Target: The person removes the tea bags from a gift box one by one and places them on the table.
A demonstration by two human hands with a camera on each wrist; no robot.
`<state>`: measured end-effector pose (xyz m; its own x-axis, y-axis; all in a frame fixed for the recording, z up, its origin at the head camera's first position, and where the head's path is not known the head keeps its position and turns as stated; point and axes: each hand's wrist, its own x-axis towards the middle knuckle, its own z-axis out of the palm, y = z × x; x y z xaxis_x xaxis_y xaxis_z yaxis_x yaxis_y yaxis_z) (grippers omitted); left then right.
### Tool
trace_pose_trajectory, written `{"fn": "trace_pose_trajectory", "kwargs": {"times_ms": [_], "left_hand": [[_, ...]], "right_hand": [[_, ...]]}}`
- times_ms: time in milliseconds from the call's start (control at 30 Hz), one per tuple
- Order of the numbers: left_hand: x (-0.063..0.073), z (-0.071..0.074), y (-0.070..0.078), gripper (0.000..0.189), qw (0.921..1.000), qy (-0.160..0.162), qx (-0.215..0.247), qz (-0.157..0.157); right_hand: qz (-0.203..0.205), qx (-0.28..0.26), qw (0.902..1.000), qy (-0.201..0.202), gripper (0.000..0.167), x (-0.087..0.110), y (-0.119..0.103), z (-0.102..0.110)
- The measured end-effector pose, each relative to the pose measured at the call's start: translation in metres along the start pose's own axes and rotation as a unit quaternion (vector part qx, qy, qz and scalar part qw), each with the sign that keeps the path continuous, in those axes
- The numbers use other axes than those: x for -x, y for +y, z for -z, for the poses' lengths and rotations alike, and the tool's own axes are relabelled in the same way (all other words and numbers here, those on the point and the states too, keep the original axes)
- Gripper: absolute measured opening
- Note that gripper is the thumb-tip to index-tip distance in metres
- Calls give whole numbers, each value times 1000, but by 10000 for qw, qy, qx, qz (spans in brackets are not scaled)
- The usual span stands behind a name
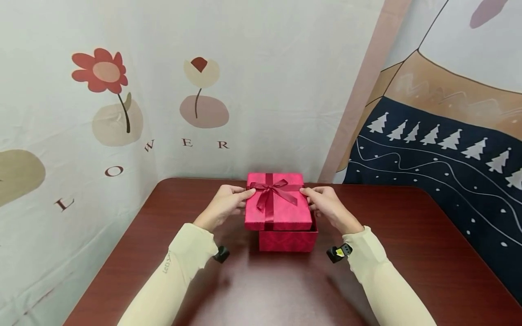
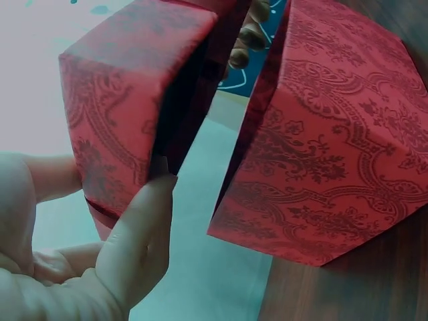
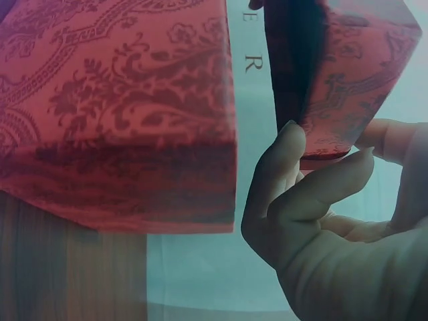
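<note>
A red gift box lid with a dark red ribbon bow is held between both hands, above its box base. My left hand pinches the lid's left side, thumb near the top edge. On the opposite side my right hand grips the lid, its thumb also at the top. In the left wrist view a gap separates the lid from the patterned base. The right wrist view shows the lid between the fingers, apart from the base. The base's inside is mostly hidden under the lid.
The box stands toward the far edge of a dark reddish-brown table. Close behind hangs a pale cloth printed with flowers and letters. A dark blue cloth with white trees hangs to the right. Each wrist wears a small black camera.
</note>
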<state>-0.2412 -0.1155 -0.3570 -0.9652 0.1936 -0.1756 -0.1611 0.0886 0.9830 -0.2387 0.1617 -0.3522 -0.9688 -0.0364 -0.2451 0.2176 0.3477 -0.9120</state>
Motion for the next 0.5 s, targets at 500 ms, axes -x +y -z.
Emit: {"fn": "trace_pose_trajectory", "kwargs": {"times_ms": [500], "left_hand": [[4, 17, -1, 50, 9998, -178, -99, 76]], "right_hand": [[104, 17, 9999, -96, 44, 0, -2, -3]]}}
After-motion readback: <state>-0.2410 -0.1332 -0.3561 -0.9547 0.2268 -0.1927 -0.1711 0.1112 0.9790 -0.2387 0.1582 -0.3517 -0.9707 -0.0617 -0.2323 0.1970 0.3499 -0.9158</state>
